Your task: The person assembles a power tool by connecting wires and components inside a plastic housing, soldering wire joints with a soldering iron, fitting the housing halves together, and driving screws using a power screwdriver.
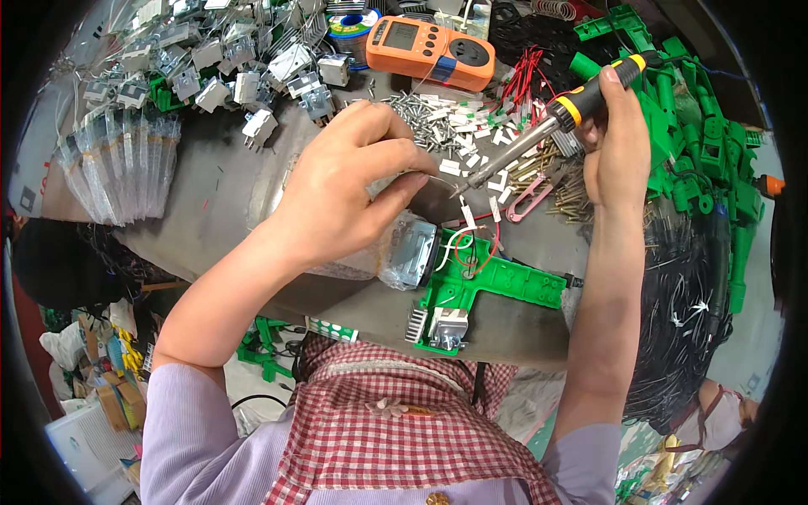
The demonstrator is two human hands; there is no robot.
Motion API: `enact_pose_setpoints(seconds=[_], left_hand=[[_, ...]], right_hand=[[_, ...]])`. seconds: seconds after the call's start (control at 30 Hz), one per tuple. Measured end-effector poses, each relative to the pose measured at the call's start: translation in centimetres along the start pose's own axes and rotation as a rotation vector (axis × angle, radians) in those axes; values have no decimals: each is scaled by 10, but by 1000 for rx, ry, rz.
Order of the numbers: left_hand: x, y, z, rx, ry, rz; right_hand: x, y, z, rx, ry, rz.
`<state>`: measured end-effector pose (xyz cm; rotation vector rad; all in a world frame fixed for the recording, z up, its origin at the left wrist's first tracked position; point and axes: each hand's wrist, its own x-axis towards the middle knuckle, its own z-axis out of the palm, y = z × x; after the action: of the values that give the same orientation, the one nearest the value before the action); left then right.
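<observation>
My right hand (621, 147) is wrapped round the black and yellow handle of a soldering iron (515, 153), its tip pointing down and left. Thumb and fingers of my left hand (353, 177) pinch a thin solder wire (446, 181), whose end is close to the iron's tip. Just below the tip, white sleeves and red, white and black wires (477, 268) rise from an opened green plastic housing (513, 284). A metal-ended part in clear plastic wrap (411, 252) adjoins the housing at the left. A small metal-and-white component (448, 326) sits in the housing's near end.
Loose screws (412, 118) and small white connectors lie beyond my hands. An orange meter (431, 52) and a solder spool (352, 29) stand at the back. Pink snips (528, 200) lie near the iron. Green housings (690, 126) and black cables (682, 328) crowd the right.
</observation>
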<state>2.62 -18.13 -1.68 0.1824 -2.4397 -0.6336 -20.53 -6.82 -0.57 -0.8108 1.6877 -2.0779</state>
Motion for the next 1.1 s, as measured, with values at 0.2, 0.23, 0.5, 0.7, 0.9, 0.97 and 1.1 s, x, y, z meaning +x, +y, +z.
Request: enact_pose_setpoints(seconds=[0.2, 0.23, 0.5, 0.7, 0.9, 0.97, 1.1], left_hand=[[-1, 0, 2, -6, -3, -7], [-1, 0, 2, -6, -14, -15], [-2, 4, 1, -31, 4, 0], [2, 19, 1, -165, -60, -1], [5, 21, 6, -128, -87, 56], [5, 21, 7, -125, -85, 51], [5, 22, 8, -120, -71, 42]], right_hand=[[-2, -4, 3, 31, -13, 16], [-2, -3, 3, 23, -11, 9], [-5, -6, -3, 44, 14, 26], [1, -6, -31, 145, -3, 52], [-9, -7, -17, 23, -32, 36], [-8, -5, -20, 50, -67, 41], [-9, -3, -20, 31, -42, 49]])
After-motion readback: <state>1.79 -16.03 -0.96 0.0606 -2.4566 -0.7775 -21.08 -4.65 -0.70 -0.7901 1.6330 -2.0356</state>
